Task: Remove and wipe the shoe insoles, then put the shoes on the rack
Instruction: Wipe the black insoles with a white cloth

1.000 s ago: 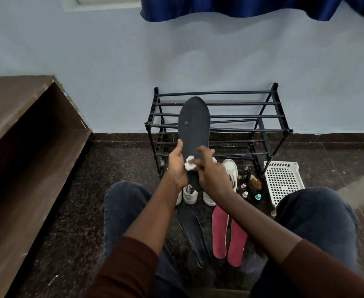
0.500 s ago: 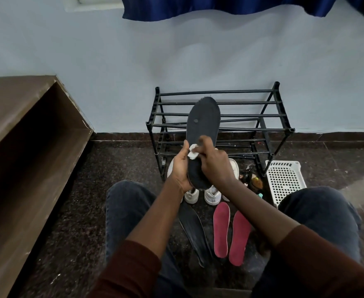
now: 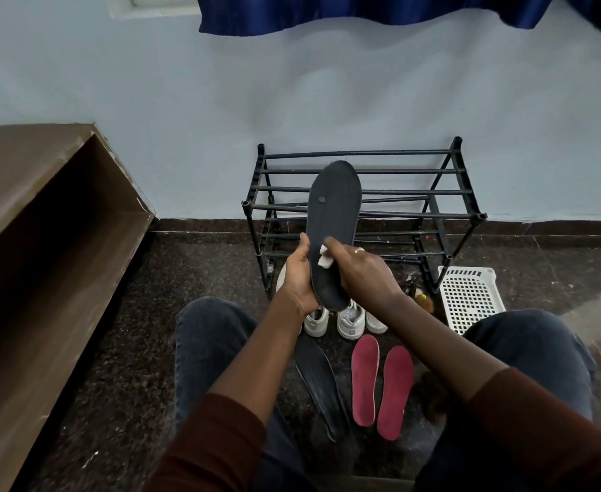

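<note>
Both forearms reach up to mid-frame. Left hand grips the lower edge of the black insole, held upright, toe up. Right hand pinches a white wipe against the insole's face. Behind: black rack. Below the hands on the floor: white shoes, two red insoles, another black insole; white basket right.
</note>
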Demonstrator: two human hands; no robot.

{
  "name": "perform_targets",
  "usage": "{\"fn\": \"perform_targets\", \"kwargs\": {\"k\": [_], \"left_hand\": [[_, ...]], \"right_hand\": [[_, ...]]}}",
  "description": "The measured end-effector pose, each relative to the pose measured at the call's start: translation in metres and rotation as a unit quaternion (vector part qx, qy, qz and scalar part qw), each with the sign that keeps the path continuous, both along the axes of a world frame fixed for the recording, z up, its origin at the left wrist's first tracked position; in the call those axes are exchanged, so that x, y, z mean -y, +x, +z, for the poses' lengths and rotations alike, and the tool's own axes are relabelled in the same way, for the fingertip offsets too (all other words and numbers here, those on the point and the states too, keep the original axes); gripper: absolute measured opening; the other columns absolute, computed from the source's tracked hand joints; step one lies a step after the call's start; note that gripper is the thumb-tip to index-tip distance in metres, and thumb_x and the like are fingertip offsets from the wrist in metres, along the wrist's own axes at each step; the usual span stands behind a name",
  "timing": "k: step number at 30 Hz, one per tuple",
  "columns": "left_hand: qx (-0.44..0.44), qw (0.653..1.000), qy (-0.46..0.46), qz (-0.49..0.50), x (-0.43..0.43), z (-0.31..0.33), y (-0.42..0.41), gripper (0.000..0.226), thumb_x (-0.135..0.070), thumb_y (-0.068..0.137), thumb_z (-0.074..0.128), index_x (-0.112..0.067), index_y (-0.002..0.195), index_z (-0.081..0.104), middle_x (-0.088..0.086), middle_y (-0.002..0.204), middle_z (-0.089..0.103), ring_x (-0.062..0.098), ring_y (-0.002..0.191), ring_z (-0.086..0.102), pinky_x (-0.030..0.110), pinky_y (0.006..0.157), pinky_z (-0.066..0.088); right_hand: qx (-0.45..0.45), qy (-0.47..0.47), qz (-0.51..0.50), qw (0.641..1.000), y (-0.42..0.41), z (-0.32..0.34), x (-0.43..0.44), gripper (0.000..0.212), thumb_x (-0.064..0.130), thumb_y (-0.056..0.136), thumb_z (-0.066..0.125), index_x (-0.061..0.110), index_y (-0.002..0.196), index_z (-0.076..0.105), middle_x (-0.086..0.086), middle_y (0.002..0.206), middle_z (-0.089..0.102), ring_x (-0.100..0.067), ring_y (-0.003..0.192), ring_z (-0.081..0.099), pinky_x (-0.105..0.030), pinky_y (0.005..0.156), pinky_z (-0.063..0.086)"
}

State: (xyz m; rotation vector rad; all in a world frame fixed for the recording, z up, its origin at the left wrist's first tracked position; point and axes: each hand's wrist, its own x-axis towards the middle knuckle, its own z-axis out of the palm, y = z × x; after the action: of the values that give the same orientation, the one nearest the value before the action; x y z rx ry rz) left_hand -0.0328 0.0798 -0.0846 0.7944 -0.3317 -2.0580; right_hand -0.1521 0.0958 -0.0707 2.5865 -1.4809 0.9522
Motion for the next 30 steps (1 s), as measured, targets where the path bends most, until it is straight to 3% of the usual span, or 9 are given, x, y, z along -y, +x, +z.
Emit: {"fn": "perform_targets", "kwargs": {"k": [3, 5, 9, 13, 16, 19, 24, 27, 30], "left_hand": [[0.011, 1.0, -0.002, 0.006, 0.003, 0.003, -0.001, 0.075, -0.065, 0.093, 0.026, -0.009, 0.099, 0.075, 0.015, 0.106, 0.069, 0.029, 0.1, 0.064, 0.042, 0.093, 0.048], [0.011, 1.0, 0.003, 0.021, 0.008, 0.006, 0.0, 0.074, -0.067, 0.092, 0.026, -0.008, 0.108, 0.069, 0.016, 0.106, 0.068, 0.032, 0.103, 0.062, 0.039, 0.084, 0.054], [0.031, 0.999, 0.01, 0.032, 0.014, 0.009, 0.009, 0.074, -0.069, 0.09, 0.027, -0.007, 0.111, 0.06, 0.018, 0.094, 0.07, 0.028, 0.096, 0.06, 0.029, 0.065, 0.054], [0.081, 0.997, 0.011, 0.001, 0.007, 0.008, 0.006, 0.061, -0.059, 0.094, 0.035, -0.006, 0.112, 0.06, 0.018, 0.094, 0.071, 0.026, 0.096, 0.063, 0.037, 0.082, 0.051], [0.102, 0.995, -0.001, -0.019, 0.001, 0.008, 0.002, 0.06, -0.057, 0.096, 0.032, -0.008, 0.11, 0.063, 0.013, 0.093, 0.072, 0.024, 0.086, 0.069, 0.039, 0.085, 0.05], [0.105, 0.994, -0.01, -0.008, 0.0, 0.008, -0.002, 0.055, -0.055, 0.097, 0.03, -0.013, 0.113, 0.062, 0.009, 0.095, 0.073, 0.022, 0.087, 0.069, 0.037, 0.084, 0.051], [0.1, 0.995, -0.017, 0.017, 0.006, 0.005, -0.002, 0.06, -0.056, 0.097, 0.026, -0.011, 0.106, 0.064, 0.008, 0.091, 0.074, 0.023, 0.086, 0.068, 0.038, 0.086, 0.05], [0.097, 0.994, -0.012, 0.044, 0.01, 0.001, 0.0, 0.063, -0.058, 0.096, 0.025, -0.008, 0.106, 0.062, 0.012, 0.096, 0.071, 0.027, 0.095, 0.063, 0.041, 0.093, 0.046], [0.083, 0.993, -0.017, 0.077, 0.014, 0.0, 0.0, 0.062, -0.057, 0.097, 0.025, -0.007, 0.107, 0.061, 0.016, 0.104, 0.065, 0.027, 0.094, 0.062, 0.039, 0.085, 0.049]], "right_hand": [[0.08, 0.002, -0.018, 0.997, 0.012, 0.008, -0.004, 0.035, 0.005, 0.076, 0.049, 0.01, 0.11, 0.046, -0.013, 0.072, 0.069, -0.032, 0.05, 0.062, -0.028, 0.037, 0.042], [0.1, -0.027, 0.007, 0.995, 0.015, 0.004, -0.017, 0.03, 0.012, 0.075, 0.048, 0.011, 0.105, 0.048, -0.011, 0.062, 0.067, -0.03, 0.043, 0.058, -0.025, 0.032, 0.037], [0.058, 0.007, 0.082, 0.995, 0.005, -0.016, -0.037, 0.042, 0.001, 0.072, 0.054, 0.016, 0.109, 0.041, -0.006, 0.081, 0.071, -0.027, 0.057, 0.064, -0.03, 0.04, 0.047], [-0.041, -0.032, 0.036, 0.998, -0.003, -0.006, -0.022, 0.047, 0.004, 0.064, 0.061, 0.012, 0.107, 0.044, -0.007, 0.072, 0.066, -0.024, 0.047, 0.06, -0.021, 0.033, 0.036], [-0.06, 0.007, -0.044, 0.997, 0.001, 0.007, -0.002, 0.045, 0.005, 0.076, 0.063, 0.009, 0.117, 0.044, -0.012, 0.089, 0.067, -0.028, 0.066, 0.066, -0.029, 0.043, 0.043], [-0.024, 0.114, -0.117, 0.986, 0.005, 0.02, 0.014, 0.038, 0.007, 0.092, 0.041, 0.006, 0.13, 0.038, -0.019, 0.105, 0.063, -0.037, 0.088, 0.061, -0.038, 0.061, 0.04], [0.037, 0.143, -0.138, 0.979, 0.01, 0.011, 0.001, 0.035, 0.002, 0.091, 0.039, 0.005, 0.125, 0.043, -0.023, 0.088, 0.065, -0.041, 0.078, 0.061, -0.035, 0.058, 0.032], [0.097, 0.161, -0.16, 0.969, 0.012, -0.004, -0.024, 0.036, 0.003, 0.09, 0.042, 0.006, 0.125, 0.047, -0.022, 0.085, 0.067, -0.041, 0.075, 0.062, -0.038, 0.057, 0.04], [0.134, 0.157, -0.142, 0.968, 0.013, -0.021, -0.045, 0.03, 0.002, 0.086, 0.047, 0.009, 0.115, 0.053, -0.016, 0.086, 0.07, -0.039, 0.073, 0.064, -0.042, 0.06, 0.049]]}}
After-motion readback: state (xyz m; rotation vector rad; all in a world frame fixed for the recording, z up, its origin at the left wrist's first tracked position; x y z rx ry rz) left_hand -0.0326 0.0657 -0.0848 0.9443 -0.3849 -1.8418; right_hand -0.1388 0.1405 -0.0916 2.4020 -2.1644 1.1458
